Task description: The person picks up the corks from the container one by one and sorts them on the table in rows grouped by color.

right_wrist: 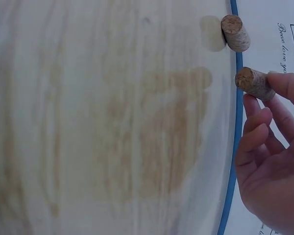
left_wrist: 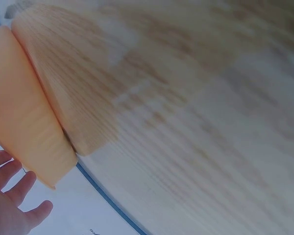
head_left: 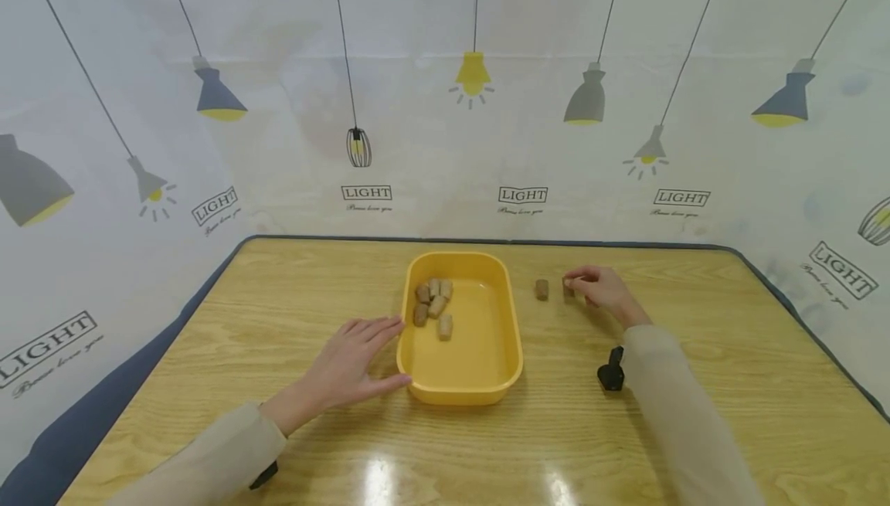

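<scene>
A yellow plastic bin (head_left: 480, 355) stands on the wooden table with several corks (head_left: 436, 305) lying in its left part. My left hand (head_left: 351, 363) rests against the bin's left side, fingers spread and nearly straight. To the right of the bin, my right hand (head_left: 601, 290) pinches a cork (right_wrist: 255, 83) between thumb and fingers, close to the tabletop. Whether that cork still touches the table I cannot tell. Another cork (head_left: 541, 290) stands upright on the table, between the bin and the pinched one.
Around the bin spreads the wood-grain tabletop (head_left: 299, 282), with a dark blue edge at the back. Behind it rises a pale cloth (head_left: 431, 143) printed with lamps. A black device (head_left: 611, 371) sits by the right sleeve, and a dark piece (head_left: 264, 475) shows under the left sleeve.
</scene>
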Action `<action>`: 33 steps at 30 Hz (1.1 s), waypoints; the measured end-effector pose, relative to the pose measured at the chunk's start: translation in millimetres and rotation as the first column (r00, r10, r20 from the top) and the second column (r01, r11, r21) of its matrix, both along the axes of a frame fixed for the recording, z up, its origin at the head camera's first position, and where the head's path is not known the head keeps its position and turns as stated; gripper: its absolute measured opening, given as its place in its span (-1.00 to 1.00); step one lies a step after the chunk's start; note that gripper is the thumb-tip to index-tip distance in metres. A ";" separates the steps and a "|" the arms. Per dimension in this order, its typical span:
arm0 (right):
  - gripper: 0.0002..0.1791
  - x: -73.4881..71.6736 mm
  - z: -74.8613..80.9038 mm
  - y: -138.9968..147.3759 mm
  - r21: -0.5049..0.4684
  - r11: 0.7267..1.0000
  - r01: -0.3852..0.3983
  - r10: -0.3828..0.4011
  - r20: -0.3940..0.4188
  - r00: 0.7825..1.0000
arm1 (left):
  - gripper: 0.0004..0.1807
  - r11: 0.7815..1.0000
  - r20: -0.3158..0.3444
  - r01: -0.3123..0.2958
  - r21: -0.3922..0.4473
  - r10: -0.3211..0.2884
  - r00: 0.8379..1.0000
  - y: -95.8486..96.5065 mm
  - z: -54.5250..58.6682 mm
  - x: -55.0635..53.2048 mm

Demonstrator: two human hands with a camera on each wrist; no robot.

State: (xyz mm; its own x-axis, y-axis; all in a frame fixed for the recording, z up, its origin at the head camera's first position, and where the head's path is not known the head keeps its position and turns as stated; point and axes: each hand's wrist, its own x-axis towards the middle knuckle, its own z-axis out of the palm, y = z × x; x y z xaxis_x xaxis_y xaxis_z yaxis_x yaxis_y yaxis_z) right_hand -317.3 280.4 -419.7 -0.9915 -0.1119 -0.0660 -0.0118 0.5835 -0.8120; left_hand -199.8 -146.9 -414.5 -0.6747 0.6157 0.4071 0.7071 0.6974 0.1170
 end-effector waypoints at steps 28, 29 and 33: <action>-0.55 -7.1 -1.5 -6.8 0.081 0.996 0.029 -0.036 0.089 0.995 | -0.12 1.000 0.008 0.000 -0.022 0.001 1.000 -0.1 2.5 -0.3; -0.56 -7.3 -2.0 -6.6 0.085 0.996 0.026 -0.033 0.086 0.996 | -0.12 1.000 0.010 -0.001 -0.022 0.002 1.000 -0.2 2.5 -0.2; -0.57 -8.1 -4.7 -5.4 0.100 0.995 0.021 -0.028 0.073 0.997 | -0.12 1.000 0.017 -0.005 -0.027 0.006 1.000 -0.1 2.3 0.2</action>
